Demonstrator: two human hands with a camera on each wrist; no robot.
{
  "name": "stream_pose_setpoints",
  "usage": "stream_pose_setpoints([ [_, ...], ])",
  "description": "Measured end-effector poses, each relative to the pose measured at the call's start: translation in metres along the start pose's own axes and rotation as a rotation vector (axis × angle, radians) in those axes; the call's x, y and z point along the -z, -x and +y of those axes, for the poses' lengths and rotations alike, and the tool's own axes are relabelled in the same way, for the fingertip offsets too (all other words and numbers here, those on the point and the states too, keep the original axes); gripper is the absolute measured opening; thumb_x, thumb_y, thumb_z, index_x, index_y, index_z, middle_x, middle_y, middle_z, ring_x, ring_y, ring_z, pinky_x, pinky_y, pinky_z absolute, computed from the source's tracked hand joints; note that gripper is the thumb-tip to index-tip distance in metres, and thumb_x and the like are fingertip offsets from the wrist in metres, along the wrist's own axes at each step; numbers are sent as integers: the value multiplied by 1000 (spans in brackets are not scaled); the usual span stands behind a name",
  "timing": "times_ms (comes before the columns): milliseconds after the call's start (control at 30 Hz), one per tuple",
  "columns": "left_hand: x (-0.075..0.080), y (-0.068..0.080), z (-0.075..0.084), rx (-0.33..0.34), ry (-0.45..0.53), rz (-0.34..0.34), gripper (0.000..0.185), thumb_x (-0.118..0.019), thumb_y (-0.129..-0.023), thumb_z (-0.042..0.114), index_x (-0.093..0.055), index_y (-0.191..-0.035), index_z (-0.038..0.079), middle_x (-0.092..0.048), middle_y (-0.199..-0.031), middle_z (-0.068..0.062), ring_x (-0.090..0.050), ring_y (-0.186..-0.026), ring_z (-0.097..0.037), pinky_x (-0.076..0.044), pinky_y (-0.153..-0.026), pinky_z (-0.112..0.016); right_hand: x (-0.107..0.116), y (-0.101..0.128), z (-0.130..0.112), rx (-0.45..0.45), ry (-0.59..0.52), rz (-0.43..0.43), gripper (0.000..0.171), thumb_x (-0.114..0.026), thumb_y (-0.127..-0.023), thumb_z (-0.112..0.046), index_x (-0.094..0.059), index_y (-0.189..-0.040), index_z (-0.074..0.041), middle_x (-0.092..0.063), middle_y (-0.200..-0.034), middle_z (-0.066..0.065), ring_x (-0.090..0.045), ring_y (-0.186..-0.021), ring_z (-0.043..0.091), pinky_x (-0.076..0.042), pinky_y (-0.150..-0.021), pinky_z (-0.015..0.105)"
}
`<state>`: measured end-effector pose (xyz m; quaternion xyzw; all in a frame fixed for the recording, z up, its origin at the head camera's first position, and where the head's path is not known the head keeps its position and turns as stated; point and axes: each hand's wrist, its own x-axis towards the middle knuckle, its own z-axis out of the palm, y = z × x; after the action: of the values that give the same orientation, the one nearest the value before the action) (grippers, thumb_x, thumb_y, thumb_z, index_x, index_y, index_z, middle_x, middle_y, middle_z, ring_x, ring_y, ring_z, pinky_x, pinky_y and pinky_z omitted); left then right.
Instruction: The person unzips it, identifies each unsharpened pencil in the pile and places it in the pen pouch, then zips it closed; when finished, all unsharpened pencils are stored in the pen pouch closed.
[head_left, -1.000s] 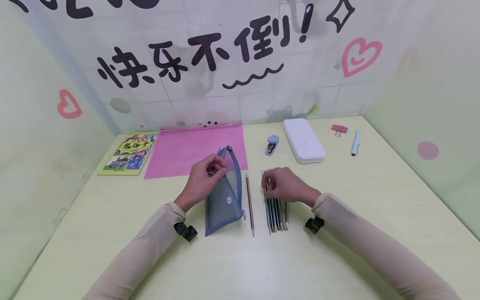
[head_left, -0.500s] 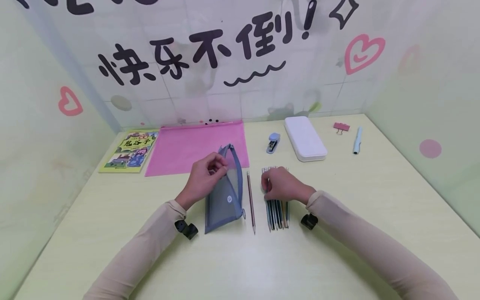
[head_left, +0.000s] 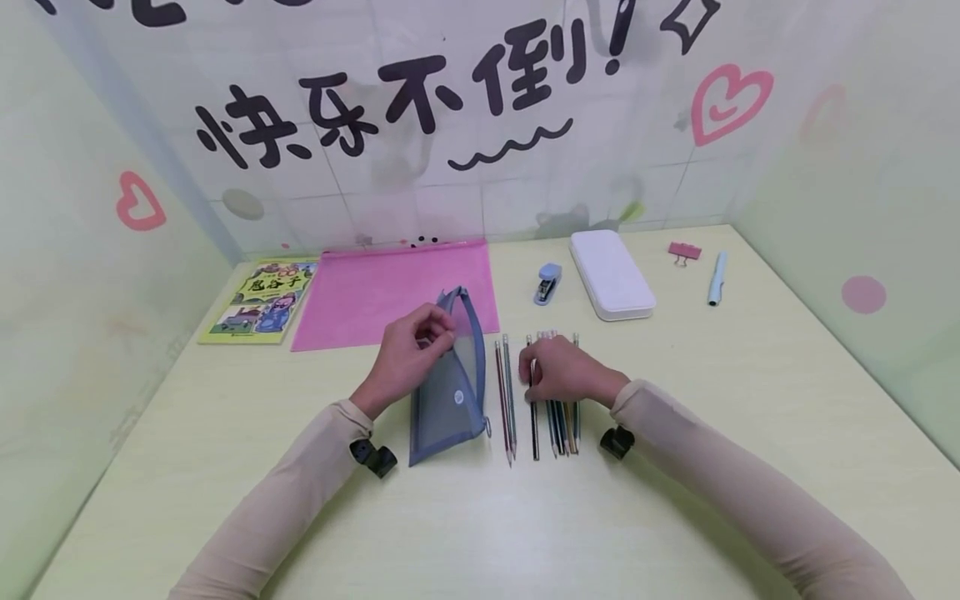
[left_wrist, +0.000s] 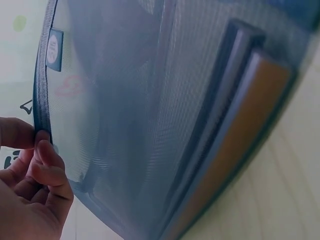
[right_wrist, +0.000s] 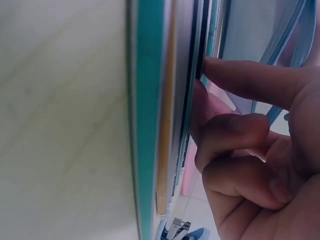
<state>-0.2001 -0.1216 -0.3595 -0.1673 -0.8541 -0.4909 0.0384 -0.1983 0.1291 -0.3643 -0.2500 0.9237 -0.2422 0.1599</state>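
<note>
My left hand (head_left: 412, 354) pinches the top edge of a blue-grey mesh pencil case (head_left: 450, 417), holding its mouth apart. Through the mesh, the left wrist view shows a long orange-brown piece (left_wrist: 245, 130) and a grey strip (left_wrist: 220, 100) inside. With thumb and index finger, my right hand (head_left: 570, 369) pinches a dark pencil (head_left: 535, 433), which lies slightly apart from a row of several pencils (head_left: 567, 433) under the palm. Between the case and that hand lie a dark red pencil (head_left: 502, 400) and a green-blue pencil (head_left: 510, 398), side by side.
Behind the hands are a yellow book (head_left: 258, 302), a pink zip folder (head_left: 390, 296), a blue stapler (head_left: 548, 283) and a white case (head_left: 612, 275). A red binder clip (head_left: 685, 252) and a light blue pen (head_left: 717, 279) lie at the far right. Walls enclose the table (head_left: 480, 533).
The green-blue pencil has shifted left from the row to beside the dark red one. My right hand now has a dark pencil drawn slightly left of the row. The left hand stays put.
</note>
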Motion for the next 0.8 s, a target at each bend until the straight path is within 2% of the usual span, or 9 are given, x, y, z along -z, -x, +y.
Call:
stream_pose_setpoints([
  [200, 0, 0, -1, 3, 5, -4, 17, -62, -96, 12, -64, -108, 1, -66, -92, -9, -60, -82, -20, -51, -71, -21, -4, -3, -9, -46, 95, 15, 17, -82, -75, -13, -66, -80, -10, -63, -80, 2, -56, -70, 15, -45, -63, 25],
  [367, -1, 0, -1, -1, 3, -6, 15, -62, -96, 12, -65, -107, 2, -66, -92, -9, -60, -82, -20, -52, -71, -21, -5, -3, -14, -119, 77, -17, 17, -81, -76, -10, -65, -72, -10, -64, -68, 2, -58, -58, 14, -47, -55, 24],
  [467, 0, 0, -1, -4, -1, -3, 13, -62, -96, 12, -65, -106, 4, -66, -92, -8, -60, -81, -19, -52, -71, -21, -6, -2, -16, -127, 72, -29, 15, -78, -76, -6, -65, -69, -10, -63, -63, 2, -57, -53, 13, -46, -51, 24],
  [633, -1, 0, 2, -4, -2, -5, 13, -63, -96, 12, -65, -106, 5, -66, -92, -8, -60, -81, -17, -51, -72, -22, -7, -3, -18, -137, 85, -1, 10, -74, -73, -1, -67, -72, -9, -64, -70, 2, -57, -62, 14, -47, -55, 24],
  [800, -3, 1, 2, 0, 9, -9, 13, -63, -95, 11, -65, -107, 4, -66, -92, -9, -59, -81, -17, -51, -72, -22, -11, -4, -23, -156, 96, 17, 11, -76, -71, -2, -68, -74, -9, -66, -71, 3, -59, -65, 17, -49, -57, 26],
])
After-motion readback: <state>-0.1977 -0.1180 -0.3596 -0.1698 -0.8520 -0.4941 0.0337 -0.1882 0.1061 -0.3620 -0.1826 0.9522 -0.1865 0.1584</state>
